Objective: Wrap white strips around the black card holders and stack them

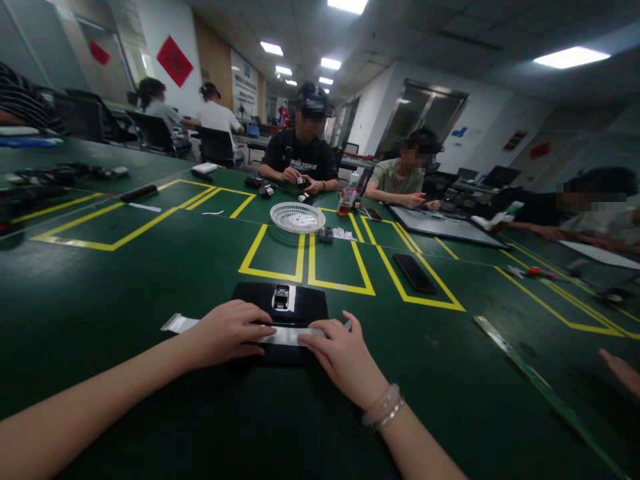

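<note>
At the far left of the green counter (125, 293) lies a loose row of dark small parts (55, 175), well apart from the work and outside the yellow taped boxes (115, 230). Nearer the wearer, the left hand (227, 331) rests palm down with its fingers (260, 328) stretched flat. They are closed around nothing and press on a long pale strip (287, 335), whose free left end sticks out past the wrist. The strip runs crosswise over the near edge of a flat black panel (307, 305), which lies on the counter directly before the wearer and carries a small metal fitting (281, 297) at its middle. The right hand (343, 357), with bracelets (383, 407) at the wrist, mirrors the left: fingers spread and laid flat on the strip's right portion, gripping nothing. The two-handed flat hold appears meant to keep the strip straight and seated against the panel. Beyond the panel, a white round basket (297, 217) sits between taped boxes, within reach of both the wearer and the people seated opposite. To the right a dark phone (414, 273) lies inside a taped box, then a long metal ruler (525, 373) lies aslant. At the right edge another person's hand (620, 370) enters, apart from everything else.
</note>
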The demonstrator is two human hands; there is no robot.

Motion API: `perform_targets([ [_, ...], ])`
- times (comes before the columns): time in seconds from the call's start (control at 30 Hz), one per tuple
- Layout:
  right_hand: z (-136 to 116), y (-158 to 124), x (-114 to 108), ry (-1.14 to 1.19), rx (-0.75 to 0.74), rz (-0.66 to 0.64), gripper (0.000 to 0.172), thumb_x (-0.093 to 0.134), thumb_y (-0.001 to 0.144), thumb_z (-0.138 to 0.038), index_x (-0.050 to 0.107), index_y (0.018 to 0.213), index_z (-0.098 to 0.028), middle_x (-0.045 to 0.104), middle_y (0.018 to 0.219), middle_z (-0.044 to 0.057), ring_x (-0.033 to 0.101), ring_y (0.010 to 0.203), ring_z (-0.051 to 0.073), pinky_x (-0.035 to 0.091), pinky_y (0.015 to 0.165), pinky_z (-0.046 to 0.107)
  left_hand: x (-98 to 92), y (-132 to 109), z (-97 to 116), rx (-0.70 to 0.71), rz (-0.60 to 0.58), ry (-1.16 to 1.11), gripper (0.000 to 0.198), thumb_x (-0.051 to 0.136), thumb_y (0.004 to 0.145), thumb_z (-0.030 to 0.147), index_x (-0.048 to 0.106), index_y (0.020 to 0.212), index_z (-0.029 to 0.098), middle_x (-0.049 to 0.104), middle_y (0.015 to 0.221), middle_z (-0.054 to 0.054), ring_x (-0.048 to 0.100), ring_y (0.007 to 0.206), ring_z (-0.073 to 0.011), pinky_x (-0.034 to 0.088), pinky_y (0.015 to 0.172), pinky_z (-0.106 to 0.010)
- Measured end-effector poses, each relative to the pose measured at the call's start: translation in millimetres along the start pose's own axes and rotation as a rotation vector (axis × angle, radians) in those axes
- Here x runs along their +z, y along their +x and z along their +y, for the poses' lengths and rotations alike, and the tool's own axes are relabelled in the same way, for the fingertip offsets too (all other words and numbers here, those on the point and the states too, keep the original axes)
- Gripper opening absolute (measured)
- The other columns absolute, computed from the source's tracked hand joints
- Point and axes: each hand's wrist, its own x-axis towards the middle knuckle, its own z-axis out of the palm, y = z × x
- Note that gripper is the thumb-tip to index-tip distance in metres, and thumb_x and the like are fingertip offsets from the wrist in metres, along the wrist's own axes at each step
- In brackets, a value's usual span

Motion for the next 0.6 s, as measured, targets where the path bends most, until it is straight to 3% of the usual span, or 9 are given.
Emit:
perform_targets([
  [0.1, -3.6, 0.1, -1.2, -0.028, 0.01, 0.007, 0.029, 0.053, 0.098, -0.019, 0.063, 0.119, -0.035, 0.065, 0.124, 0.003, 0.058, 0.115, 0.024, 0.021, 0.11, 0.064, -1.0, 2.8, 2.0, -0.021, -0.065, -0.022, 0.035, 0.074, 0.085, 0.015, 0.067, 0.118, 0.026, 0.063, 0.118, -0.004, 0.061, 0.1, -0.0247, 0.05, 0.083, -0.037],
  [0.27, -8.9, -1.2, -2.2, -0.069, 0.003, 0.041, 0.03, 0.054, 0.097, -0.024, 0.061, 0.123, -0.037, 0.062, 0.131, 0.003, 0.051, 0.125, 0.026, 0.018, 0.112, 0.065, -3.7, 4.8, 5.2, -0.042, -0.104, 0.014, 0.039, 0.071, 0.084, 0.007, 0.067, 0.119, 0.026, 0.063, 0.118, -0.005, 0.061, 0.1, -0.0252, 0.05, 0.083, -0.038],
  [0.37, -11.0, -2.1, -1.9, -0.064, -0.005, 0.023, 0.03, 0.054, 0.098, -0.03, 0.06, 0.126, -0.039, 0.061, 0.133, 0.003, 0.049, 0.127, 0.027, 0.017, 0.113, 0.065, -3.6, 4.6, 6.9, -0.057, -0.107, -0.006, 0.036, 0.07, 0.086, 0.01, 0.068, 0.117, 0.027, 0.064, 0.117, -0.005, 0.061, 0.1, -0.0248, 0.051, 0.085, -0.039],
  [0.47, -12.0, -2.6, -1.0, -0.061, 0.019, 0.008, 0.028, 0.052, 0.099, -0.033, 0.062, 0.124, -0.04, 0.059, 0.135, 0.003, 0.046, 0.132, 0.027, 0.017, 0.113, 0.065, -1.1, 3.7, 8.5, -0.113, -0.081, -0.037, 0.028, 0.074, 0.087, 0.022, 0.069, 0.114, 0.028, 0.06, 0.127, -0.004, 0.057, 0.114, -0.0276, 0.047, 0.097, -0.045],
  [0.53, -12.3, -2.9, 0.1, -0.061, 0.029, 0.008, 0.028, 0.05, 0.099, -0.035, 0.062, 0.124, -0.039, 0.058, 0.136, 0.003, 0.043, 0.134, 0.027, 0.016, 0.114, 0.064, 2.0, 2.8, 8.7, -0.166, -0.076, -0.045, 0.043, 0.078, 0.084, 0.04, 0.065, 0.123, 0.028, 0.05, 0.142, -0.006, 0.048, 0.128, -0.0323, 0.039, 0.108, -0.052],
  [0.6, -12.5, -3.2, 1.3, -0.057, 0.032, 0.009, 0.027, 0.049, 0.1, -0.036, 0.063, 0.123, -0.038, 0.058, 0.136, 0.004, 0.042, 0.135, 0.027, 0.015, 0.115, 0.063, 5.2, 2.1, 8.1, -0.208, -0.106, -0.052, 0.074, 0.076, 0.079, 0.059, 0.052, 0.141, 0.025, 0.038, 0.152, -0.01, 0.037, 0.137, -0.0351, 0.027, 0.115, -0.056],
])
